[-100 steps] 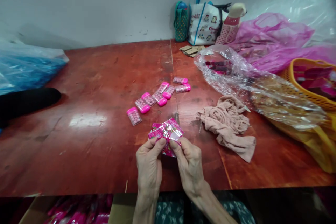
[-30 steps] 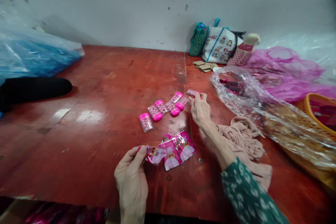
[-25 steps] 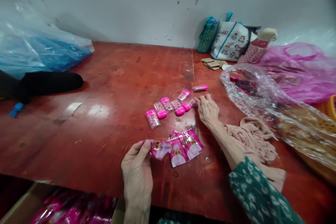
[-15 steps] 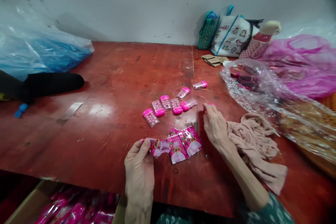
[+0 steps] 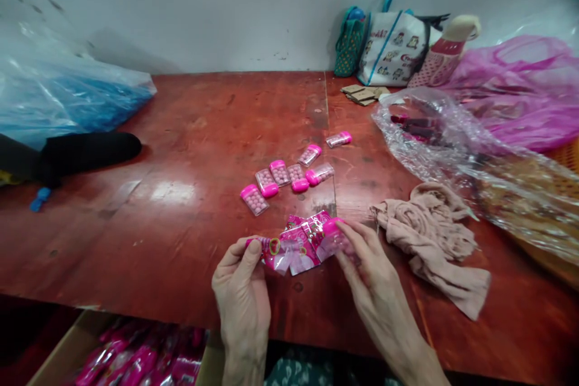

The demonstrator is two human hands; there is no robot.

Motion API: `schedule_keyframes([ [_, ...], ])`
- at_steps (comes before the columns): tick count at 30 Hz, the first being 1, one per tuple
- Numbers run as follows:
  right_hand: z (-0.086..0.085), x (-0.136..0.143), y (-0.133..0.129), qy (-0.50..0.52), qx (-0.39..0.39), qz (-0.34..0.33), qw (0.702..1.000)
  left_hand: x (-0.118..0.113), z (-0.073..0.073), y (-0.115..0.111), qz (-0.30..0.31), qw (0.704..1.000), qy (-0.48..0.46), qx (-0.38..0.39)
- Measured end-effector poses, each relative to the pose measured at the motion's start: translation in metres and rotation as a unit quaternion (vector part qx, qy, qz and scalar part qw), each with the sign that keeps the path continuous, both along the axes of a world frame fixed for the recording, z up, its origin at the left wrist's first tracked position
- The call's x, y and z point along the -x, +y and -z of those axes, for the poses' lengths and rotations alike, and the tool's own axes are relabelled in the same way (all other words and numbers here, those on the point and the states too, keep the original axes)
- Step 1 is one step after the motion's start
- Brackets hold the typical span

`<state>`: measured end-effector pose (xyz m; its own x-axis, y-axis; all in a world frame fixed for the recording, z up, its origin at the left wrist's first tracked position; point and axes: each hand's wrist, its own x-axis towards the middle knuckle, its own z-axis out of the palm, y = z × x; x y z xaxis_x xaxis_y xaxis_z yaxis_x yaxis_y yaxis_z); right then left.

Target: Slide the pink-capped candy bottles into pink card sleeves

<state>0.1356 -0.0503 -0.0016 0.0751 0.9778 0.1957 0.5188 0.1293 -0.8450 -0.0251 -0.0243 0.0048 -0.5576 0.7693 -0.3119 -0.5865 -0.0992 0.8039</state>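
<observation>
Between the thumb and fingers of my left hand (image 5: 242, 289) is a pink printed plastic sleeve (image 5: 277, 254), held flat above the table. My right hand (image 5: 373, 271) grips a small clear candy container (image 5: 335, 236) with a pink cap, close to the sleeve but apart from it. Under and between the hands lies a small pile of pink printed sleeves (image 5: 302, 256), partly covered by what I hold. Farther back, several candy containers (image 5: 279, 173) with pink caps and pale pink balls inside lie loosely on the table.
A beige cloth (image 5: 434, 241) lies crumpled on the right, beside a clear plastic bag (image 5: 407, 157) and a pink bag (image 5: 525, 90). By the wall stands a white tote (image 5: 393, 48). A carton (image 5: 58, 350) of pink packets sits below the front edge.
My right hand has picked up a candy container from the table's right side and brought it left and nearer, towards the sleeve. My left hand still holds the sleeve in about the same place.
</observation>
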Motion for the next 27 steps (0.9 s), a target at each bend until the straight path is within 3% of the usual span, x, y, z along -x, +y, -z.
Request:
schedule_keyframes([
  [3, 0.005, -0.006, 0.003, -0.150, -0.069, 0.042, 0.985, -0.003, 0.001, 0.000, -0.006, 1.000, 0.002, 0.004],
  [5, 0.000, 0.001, -0.001, -0.175, -0.109, 0.036, 0.978, -0.007, 0.002, -0.001, 0.000, 1.000, -0.001, 0.005],
  [8, -0.012, 0.021, -0.008, -0.111, -0.149, -0.009, 0.983, -0.015, 0.001, -0.005, 0.028, 1.000, -0.010, 0.008],
  [11, -0.017, 0.036, -0.008, -0.061, -0.172, 0.009, 0.983, -0.020, -0.001, -0.009, 0.054, 0.998, -0.021, 0.014],
  [16, -0.011, 0.032, 0.000, -0.048, -0.207, -0.020, 0.977, -0.019, -0.003, -0.008, 0.113, 0.992, -0.034, 0.038],
  [21, -0.008, 0.030, -0.002, -0.098, -0.248, -0.050, 0.962, -0.010, -0.002, -0.005, 0.165, 0.983, -0.055, 0.052],
  [27, -0.007, 0.029, 0.000, -0.067, -0.187, -0.080, 0.977, -0.011, 0.000, -0.004, 0.205, 0.975, -0.069, 0.052],
])
